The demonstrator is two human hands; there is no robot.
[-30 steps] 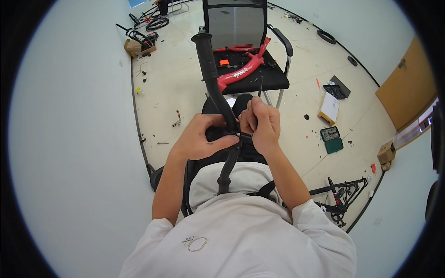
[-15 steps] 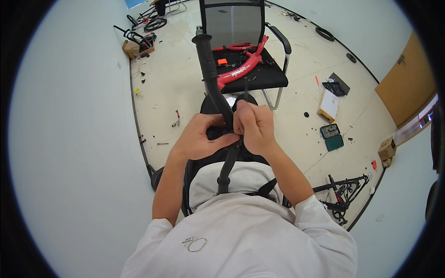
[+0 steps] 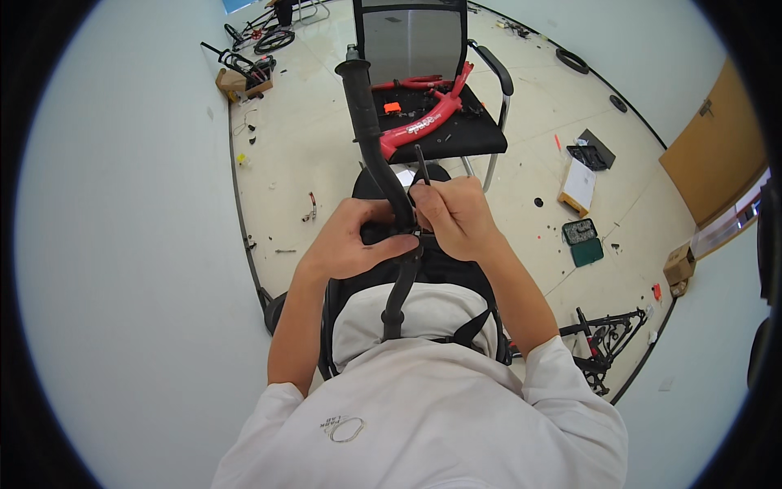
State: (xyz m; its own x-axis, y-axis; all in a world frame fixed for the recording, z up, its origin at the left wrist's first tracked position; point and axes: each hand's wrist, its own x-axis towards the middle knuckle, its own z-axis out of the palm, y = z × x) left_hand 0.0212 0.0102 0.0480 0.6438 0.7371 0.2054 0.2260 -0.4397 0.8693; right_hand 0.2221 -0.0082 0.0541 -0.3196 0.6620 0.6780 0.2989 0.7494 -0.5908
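A black bicycle handlebar with dark grips stands lengthwise before me, its near end against my shirt. My left hand is wrapped around its middle, the thumb lying across near the clamp area. Close beside that spot, my right hand pinches a thin dark rod that looks like a hex key, its free end pointing up and away from me. The rod's lower end is hidden by the fingers, so I cannot tell whether it sits in a bolt.
Ahead, a black mesh chair carries a red bicycle frame and small parts. On the floor to the right are an open green case, a white-and-yellow box and a black bike frame. A wall runs along the left.
My right hand has shifted slightly right and turned, and the rod now leans left at its top. My left hand and the handlebar have barely moved.
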